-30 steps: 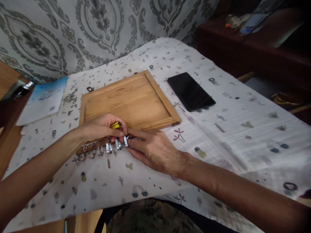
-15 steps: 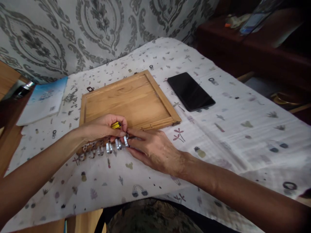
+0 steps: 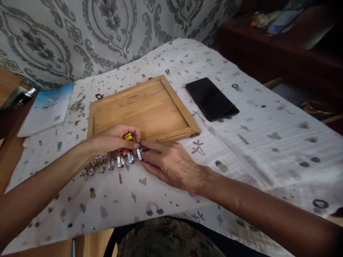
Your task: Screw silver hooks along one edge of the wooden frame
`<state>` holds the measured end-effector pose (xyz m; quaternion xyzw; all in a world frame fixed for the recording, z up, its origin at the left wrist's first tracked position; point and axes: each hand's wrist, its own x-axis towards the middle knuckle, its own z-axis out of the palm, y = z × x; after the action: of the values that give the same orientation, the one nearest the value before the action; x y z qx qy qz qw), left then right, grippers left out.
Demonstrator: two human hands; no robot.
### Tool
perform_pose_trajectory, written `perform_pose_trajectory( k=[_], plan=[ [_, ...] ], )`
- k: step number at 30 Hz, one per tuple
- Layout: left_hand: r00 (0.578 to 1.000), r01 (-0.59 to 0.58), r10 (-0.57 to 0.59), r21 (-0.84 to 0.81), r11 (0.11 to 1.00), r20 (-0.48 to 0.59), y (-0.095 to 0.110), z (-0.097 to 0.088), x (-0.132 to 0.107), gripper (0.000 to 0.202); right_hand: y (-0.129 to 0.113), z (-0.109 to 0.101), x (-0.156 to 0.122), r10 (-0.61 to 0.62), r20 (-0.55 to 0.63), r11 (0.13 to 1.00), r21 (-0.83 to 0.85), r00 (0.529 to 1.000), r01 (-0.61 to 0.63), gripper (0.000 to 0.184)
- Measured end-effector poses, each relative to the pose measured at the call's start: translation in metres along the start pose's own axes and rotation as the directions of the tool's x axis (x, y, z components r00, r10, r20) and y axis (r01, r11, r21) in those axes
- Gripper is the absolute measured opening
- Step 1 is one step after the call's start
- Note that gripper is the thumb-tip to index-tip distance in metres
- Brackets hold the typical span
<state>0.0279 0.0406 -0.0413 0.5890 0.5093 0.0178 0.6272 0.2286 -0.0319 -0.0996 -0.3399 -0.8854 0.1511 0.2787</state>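
Observation:
A wooden framed panel (image 3: 134, 107) lies on the cloth, with a row of shiny metal hooks (image 3: 120, 162) along its near edge. My left hand (image 3: 118, 139) is closed around a tool with a yellow-and-black handle (image 3: 128, 136), perhaps a screwdriver; its tip is hidden. The thumb and fingertips come together just above the rightmost hook (image 3: 139, 154). My right hand (image 3: 174, 162) has its fingers bent around that same hook from the right, and the fingertips of both hands meet there. A small screw or fitting at that spot is too small to make out.
A black phone or tablet (image 3: 211, 99) rests right of the panel. To the left is a blue-and-white book (image 3: 48, 109). A patterned white cloth (image 3: 254, 153) covers the table, with a patterned curtain or wall (image 3: 112, 32) behind. A dark red surface (image 3: 249, 43) stands at the right.
Both hands keep their hold at the rightmost hook, with hardly any movement. The whole view has shifted very slightly.

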Motion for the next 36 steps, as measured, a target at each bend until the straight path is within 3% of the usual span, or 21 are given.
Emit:
perform_pose_trajectory(
  k=[17,29,36],
  plan=[
    [1.0,0.002,-0.001,-0.041,0.999,0.019,0.001,0.0,0.001,0.023,0.0,0.0,0.001,0.004,0.009,1.0,0.011,1.0,-0.004,0.025],
    [0.991,0.032,-0.037,0.04,0.999,0.127,0.006,-0.009,0.011,0.026,0.002,0.002,0.0,-0.017,-0.013,1.0,-0.002,1.0,0.017,0.025],
    [0.991,0.037,-0.05,0.108,0.994,0.124,0.008,-0.01,0.009,0.029,0.002,0.002,0.0,-0.013,-0.007,1.0,0.027,1.0,0.013,0.022]
  ],
)
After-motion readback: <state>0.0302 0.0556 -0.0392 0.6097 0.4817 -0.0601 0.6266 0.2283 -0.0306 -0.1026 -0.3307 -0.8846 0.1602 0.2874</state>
